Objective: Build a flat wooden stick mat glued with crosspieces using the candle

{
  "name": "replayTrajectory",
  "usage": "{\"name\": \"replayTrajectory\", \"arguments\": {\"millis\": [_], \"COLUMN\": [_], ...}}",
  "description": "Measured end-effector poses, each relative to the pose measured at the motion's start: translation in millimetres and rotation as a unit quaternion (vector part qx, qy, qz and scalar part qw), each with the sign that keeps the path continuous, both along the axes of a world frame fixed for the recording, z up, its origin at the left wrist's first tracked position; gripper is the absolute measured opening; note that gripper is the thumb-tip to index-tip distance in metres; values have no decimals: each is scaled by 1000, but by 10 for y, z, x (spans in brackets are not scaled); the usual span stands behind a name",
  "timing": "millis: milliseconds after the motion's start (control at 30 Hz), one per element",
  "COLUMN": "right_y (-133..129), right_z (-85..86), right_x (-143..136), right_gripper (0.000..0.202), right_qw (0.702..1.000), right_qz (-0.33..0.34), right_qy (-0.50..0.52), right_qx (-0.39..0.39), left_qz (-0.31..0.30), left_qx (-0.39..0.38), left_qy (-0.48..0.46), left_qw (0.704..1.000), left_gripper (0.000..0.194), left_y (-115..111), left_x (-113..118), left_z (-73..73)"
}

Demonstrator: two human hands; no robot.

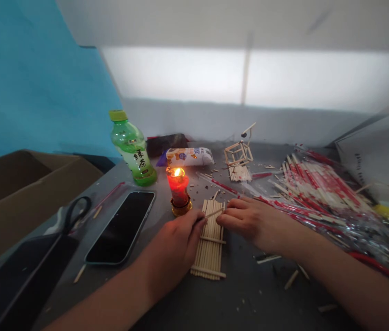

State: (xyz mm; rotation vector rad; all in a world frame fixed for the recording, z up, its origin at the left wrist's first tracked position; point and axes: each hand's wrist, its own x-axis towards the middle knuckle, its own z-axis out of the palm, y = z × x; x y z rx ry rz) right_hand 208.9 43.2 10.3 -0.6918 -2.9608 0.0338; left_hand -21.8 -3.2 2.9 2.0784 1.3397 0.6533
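A flat raft of pale wooden sticks (210, 255) lies on the grey table, with short crosspieces laid over its middle and near end. Above its far part, my left hand (179, 236) pinches one end of a short wooden stick (214, 213). My right hand (249, 220) has its fingers closed at the stick's other end, from the right side. Just beyond my left hand burns a red candle (179, 189) in a gold-coloured base. Both thumbs are partly hidden.
Left of the candle are a phone (121, 228) and a green tea bottle (134, 149). A snack packet (190, 156) lies behind it. A small stick frame (238, 154) stands at the back. Wrapped chopsticks (321, 184) pile up right; a cardboard box (32, 197) is far left.
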Motion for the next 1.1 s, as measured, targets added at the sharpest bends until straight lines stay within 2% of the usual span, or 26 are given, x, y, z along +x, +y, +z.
{"name": "replayTrajectory", "arguments": {"millis": [167,367,533,600,800,967,1100], "right_y": [29,72,116,114,96,113,98], "right_z": [-1,-43,-118,-127,-120,-93,-68], "right_x": [40,55,86,94,66,88,82], "right_gripper": [17,23,29,33,37,33,36], "right_qw": [998,998,991,989,996,994,998], "right_qz": [-50,-42,-128,-142,-87,-105,-49], "right_qy": [27,40,38,42,23,30,28], "right_qx": [10,-28,13,19,2,17,-18], "left_qz": [-4,-3,-7,-10,-14,-16,-19], "left_qx": [-9,5,1,1,6,13,9], "left_qy": [19,8,5,2,14,23,14], "left_qw": [1000,1000,1000,1000,1000,1000,1000], "left_gripper": [23,22,22,22,22,22,22], "left_y": [19,17,30,32,25,45,41], "left_x": [-4,-14,-9,-14,-30,-31,-33], "left_z": [8,5,-6,-14,-26,-41,-45]}}
